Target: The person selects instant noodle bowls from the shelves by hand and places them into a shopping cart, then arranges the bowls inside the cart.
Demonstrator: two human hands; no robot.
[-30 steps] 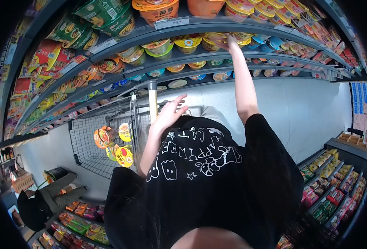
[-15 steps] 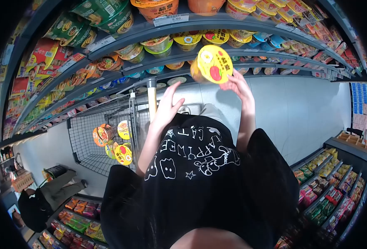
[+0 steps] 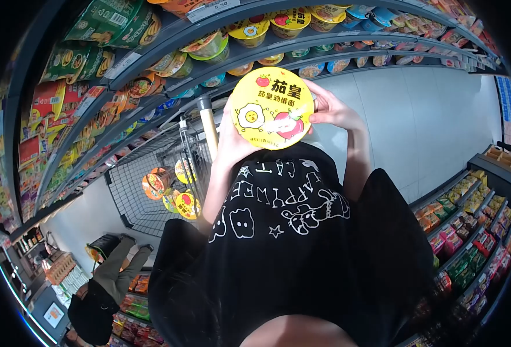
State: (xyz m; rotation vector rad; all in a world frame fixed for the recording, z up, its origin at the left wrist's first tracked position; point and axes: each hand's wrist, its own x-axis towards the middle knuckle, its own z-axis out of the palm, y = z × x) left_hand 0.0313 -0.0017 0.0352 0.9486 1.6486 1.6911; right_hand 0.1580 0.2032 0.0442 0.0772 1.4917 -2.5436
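Observation:
A tub of instant noodles (image 3: 272, 108) with a round yellow lid is held up in front of my chest, lid facing me. The lid shows a tomato, a fried egg and Chinese lettering. My right hand (image 3: 337, 111) grips its right rim, thumb and fingers against the edge. On the opposite side, my left hand (image 3: 230, 141) is against the tub, with its fingers hidden behind the lid. Below and to the left, a wire shopping cart (image 3: 129, 191) holds several noodle tubs, among them an orange one (image 3: 156, 183) and a yellow-lidded one (image 3: 187, 205).
Shelves (image 3: 255, 55) of noodle tubs and packets curve across the front and left. The cart's handle (image 3: 208, 127) stands beside my left arm. Another person (image 3: 96, 301) is at the lower left. A rack of bagged goods (image 3: 463, 254) stands at the right.
The noodle tub has come closer to my chest, its lid now turned towards me. My left hand, apart from it before, has come against its left side.

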